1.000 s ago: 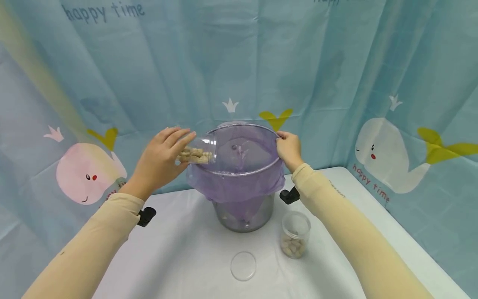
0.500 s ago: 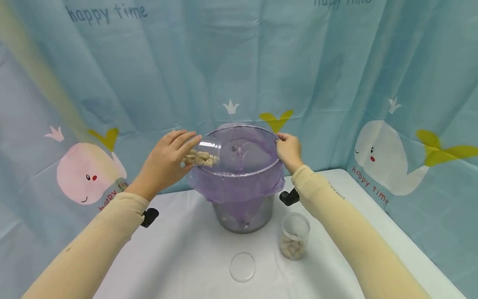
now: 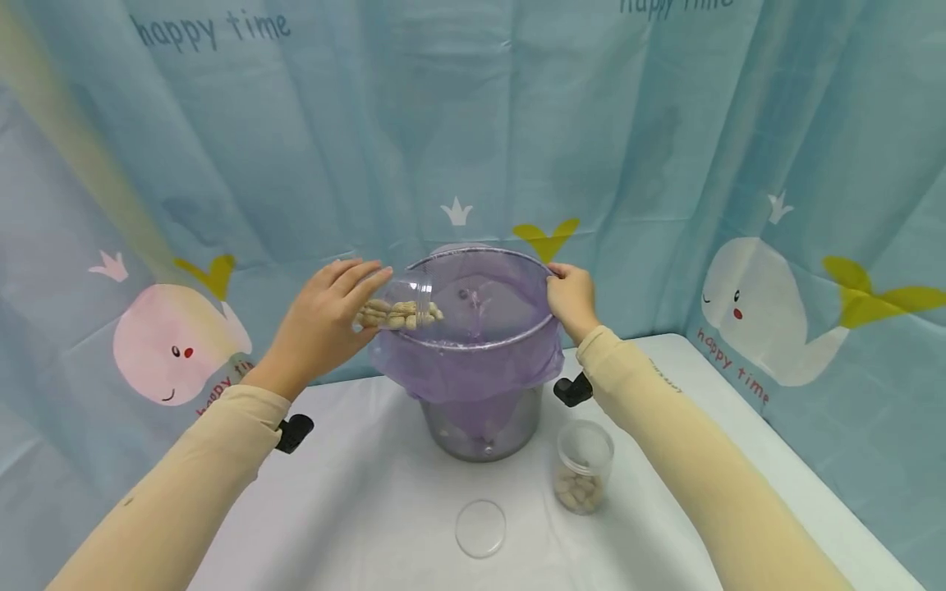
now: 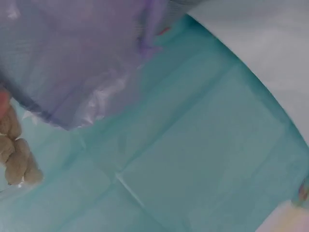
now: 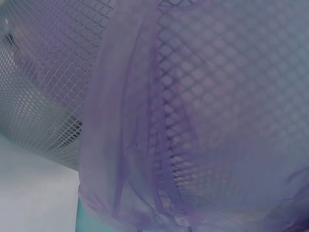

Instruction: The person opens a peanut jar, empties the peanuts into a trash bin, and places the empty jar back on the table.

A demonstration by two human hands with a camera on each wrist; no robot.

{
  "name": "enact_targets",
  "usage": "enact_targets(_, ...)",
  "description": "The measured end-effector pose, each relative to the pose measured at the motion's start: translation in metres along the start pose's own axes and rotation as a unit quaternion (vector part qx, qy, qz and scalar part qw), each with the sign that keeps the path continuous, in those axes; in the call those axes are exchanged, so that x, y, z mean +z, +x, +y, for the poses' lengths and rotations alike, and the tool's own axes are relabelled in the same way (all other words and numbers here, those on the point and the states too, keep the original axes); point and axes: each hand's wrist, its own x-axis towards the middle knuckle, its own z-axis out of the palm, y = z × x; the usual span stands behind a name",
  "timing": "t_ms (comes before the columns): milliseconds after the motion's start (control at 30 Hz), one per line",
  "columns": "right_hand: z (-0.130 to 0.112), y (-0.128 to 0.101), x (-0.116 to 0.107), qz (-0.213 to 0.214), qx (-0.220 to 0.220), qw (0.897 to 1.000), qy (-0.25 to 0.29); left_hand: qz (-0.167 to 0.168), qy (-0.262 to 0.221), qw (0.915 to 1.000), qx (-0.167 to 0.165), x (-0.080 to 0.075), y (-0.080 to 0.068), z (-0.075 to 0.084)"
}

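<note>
My left hand [image 3: 318, 324] gripping a tipped clear jar [image 3: 399, 302] of what look like peanuts over the lined bin's [image 3: 480, 386] left rim, right hand [image 3: 572, 297] pinching its right rim

Your left hand [image 3: 318, 328] holds a clear, shiny plastic jar [image 3: 399, 300] full of rough, dull peanut shells [image 3: 395, 313]. Your right hand [image 3: 572, 297] grips the bin [image 3: 480, 431], which is grey metal mesh with a thin, smooth purple plastic bag [image 3: 473, 365] over it. The table cover [image 3: 355, 501] looks like soft, matt white cloth.
</note>
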Motion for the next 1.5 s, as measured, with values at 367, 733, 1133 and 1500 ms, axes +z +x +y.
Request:
enact_targets(367,-0.0006,0.0003,-0.0018,0.008,-0.004,1.0,-0.004,0.0,0.001,0.9999,-0.012,-0.0022,0.0047,0.0011)
enact_targets(733,-0.0004,-0.0018,-0.0007,0.004,0.001,1.0,-0.003,-0.014,-0.015,0.9995,-0.023,-0.0048,0.0032,0.0021)
enact_targets(1133,0.0001,-0.0022,0.0026,0.001,-0.005,1.0,-0.005,-0.027,-0.008,0.9994,-0.018,-0.0034,0.0005,0.003)
enact_targets(1500,0.0007,0.0002,-0.0008,0.008,-0.004,1.0,-0.023,-0.034,-0.004,0.9991,-0.026,-0.0023,0.0028,0.0076)
